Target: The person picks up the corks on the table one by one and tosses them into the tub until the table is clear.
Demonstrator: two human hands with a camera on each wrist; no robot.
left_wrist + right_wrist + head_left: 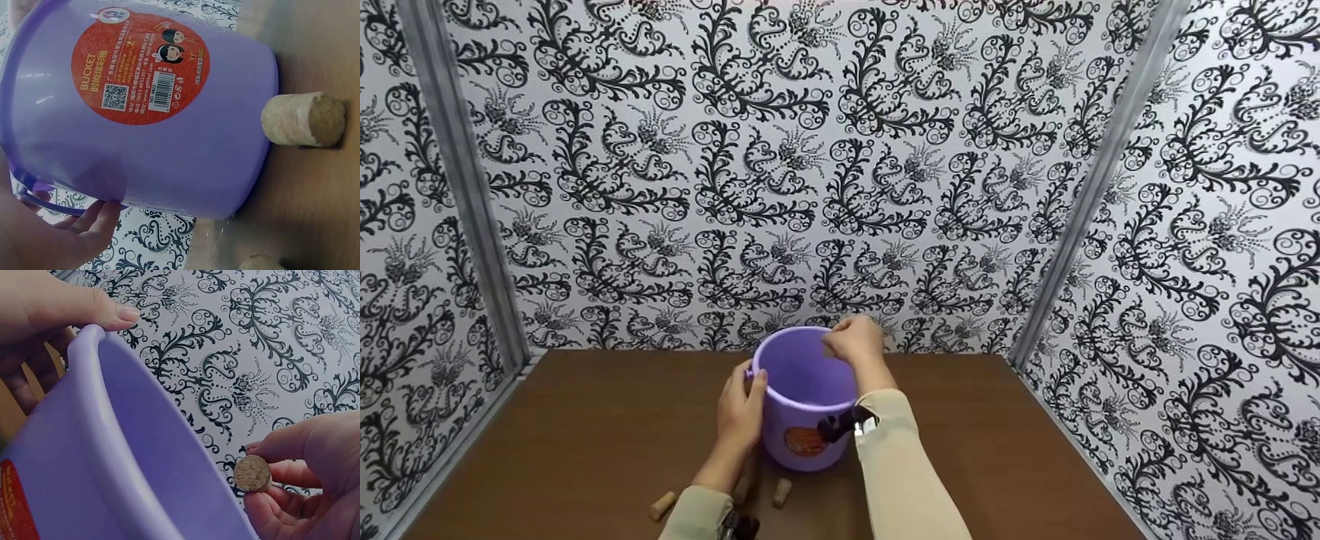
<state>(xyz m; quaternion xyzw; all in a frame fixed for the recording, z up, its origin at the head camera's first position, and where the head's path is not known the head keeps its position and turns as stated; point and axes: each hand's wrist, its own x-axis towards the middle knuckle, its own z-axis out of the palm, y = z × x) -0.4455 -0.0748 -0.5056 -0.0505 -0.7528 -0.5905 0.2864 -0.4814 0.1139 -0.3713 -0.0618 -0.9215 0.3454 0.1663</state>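
A purple bucket (802,420) with a red label stands upright on the table. My left hand (741,409) holds it at the left side, thumb over the rim and fingers along the outside wall, as the right wrist view shows. Beside those fingers, the bucket's handle (53,207) hangs in the left wrist view. Between thumb and fingers, my right hand (856,341) pinches a cork (252,473) by the bucket's far right rim. That cork's round end faces the right wrist camera; the hand covers it in the head view.
One cork (781,493) lies on the brown table (622,420) just in front of the bucket. Another cork (663,505) is farther left, near my left sleeve. Patterned black-and-white walls (765,165) with grey corner posts (465,180) enclose the table.
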